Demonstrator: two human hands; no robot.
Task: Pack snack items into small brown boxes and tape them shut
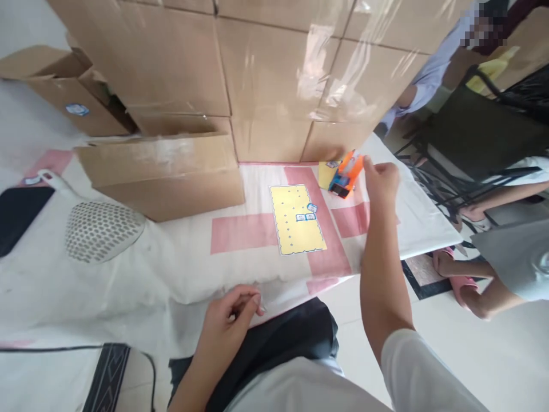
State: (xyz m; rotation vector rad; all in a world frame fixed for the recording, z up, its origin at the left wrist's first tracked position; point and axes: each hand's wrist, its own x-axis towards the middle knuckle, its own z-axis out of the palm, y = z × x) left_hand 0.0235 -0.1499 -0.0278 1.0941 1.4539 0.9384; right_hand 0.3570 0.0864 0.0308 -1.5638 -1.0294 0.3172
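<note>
My right hand (382, 178) is closed at the right of the table, its fingertips against an orange object (352, 169) with a blue and black lower end. What kind of thing it is I cannot make out. Beneath it lies a small yellow card (325, 176). My left hand (235, 312) rests at the table's front edge with curled fingers and the thumb pressed to them; whatever may be between them is too small to name. Between the hands and the boxes lies a yellow sheet (291, 229) with a blue border, and several small white-and-blue labels (306, 217) sit on it.
Stacked cardboard boxes (274, 74) wall off the back. An open long box (171, 194), a white perforated slipper-like item (105, 232) and a dark flat object (21, 214) stand left. Other people and a dark chair (472, 126) are to the right. A black cable (51, 348) runs lower left.
</note>
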